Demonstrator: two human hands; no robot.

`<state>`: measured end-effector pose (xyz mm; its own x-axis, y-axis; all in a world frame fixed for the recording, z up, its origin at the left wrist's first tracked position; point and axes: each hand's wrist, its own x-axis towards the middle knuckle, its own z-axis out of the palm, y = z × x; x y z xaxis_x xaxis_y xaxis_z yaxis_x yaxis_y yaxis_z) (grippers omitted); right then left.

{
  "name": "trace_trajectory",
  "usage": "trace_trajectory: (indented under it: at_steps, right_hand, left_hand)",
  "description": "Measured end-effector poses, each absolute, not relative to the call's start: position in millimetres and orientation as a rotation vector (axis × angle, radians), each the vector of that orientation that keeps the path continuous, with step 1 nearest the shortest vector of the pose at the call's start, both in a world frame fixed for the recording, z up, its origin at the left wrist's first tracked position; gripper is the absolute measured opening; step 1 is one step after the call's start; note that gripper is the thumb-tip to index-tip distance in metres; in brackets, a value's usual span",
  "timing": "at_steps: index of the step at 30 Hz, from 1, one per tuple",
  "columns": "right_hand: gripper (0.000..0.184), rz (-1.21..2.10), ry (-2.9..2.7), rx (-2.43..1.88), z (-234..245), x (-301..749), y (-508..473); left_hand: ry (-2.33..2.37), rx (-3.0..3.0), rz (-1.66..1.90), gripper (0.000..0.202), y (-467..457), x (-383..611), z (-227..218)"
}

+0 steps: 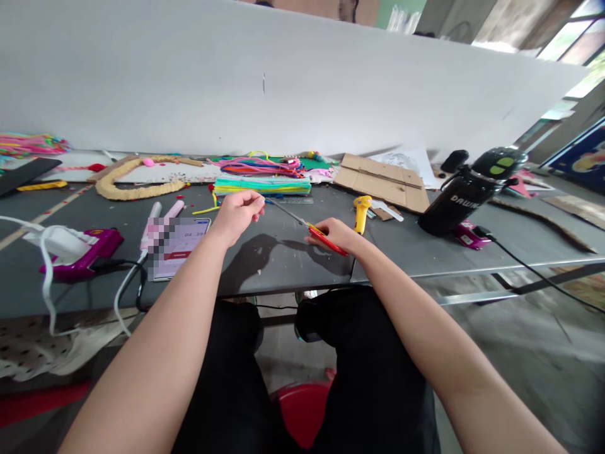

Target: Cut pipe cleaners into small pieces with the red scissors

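My right hand (336, 232) is closed around the handles of a pair of scissors (326, 239) with red and yellow grips. The blades point left, toward my left hand (242, 213), and look close together. My left fingers are pinched near the blade tips; whatever lies between them is too small to make out. Both hands are above the front of the grey table (293, 271). Just beyond them lies a bundle of teal and yellow pipe cleaners (262, 186), with pink and orange pipe cleaners (259, 166) behind it.
A yellow glue gun (362, 214), cardboard (382, 181) and a black bottle (460, 195) stand or lie to the right. On the left are a phone (183, 249), a purple power adapter (87, 252) with cables, and a curved tan piece (135, 183). A white partition (236, 82) rises behind.
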<state>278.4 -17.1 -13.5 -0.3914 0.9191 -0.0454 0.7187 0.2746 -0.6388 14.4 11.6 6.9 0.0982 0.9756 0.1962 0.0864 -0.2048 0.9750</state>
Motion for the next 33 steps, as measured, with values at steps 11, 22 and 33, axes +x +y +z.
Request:
trace_trajectory:
  at_steps: [11, 22, 33]
  right_hand:
    - [0.047, 0.976, -2.233, -1.471, -9.7, 281.4, -16.4]
    - [0.043, 0.947, -2.248, -1.433, -11.5, 282.0, -15.6]
    - [0.042, 0.969, -2.238, -1.431, -12.9, 281.6, -13.6]
  left_hand:
    - [1.088, 1.485, 1.246, 0.013, 12.4, 15.4, 5.6]
    - [1.083, 1.517, 1.249, 0.010, 16.4, 14.8, 1.3]
    - [1.075, 1.559, 1.249, 0.011, 16.7, 12.4, -0.1]
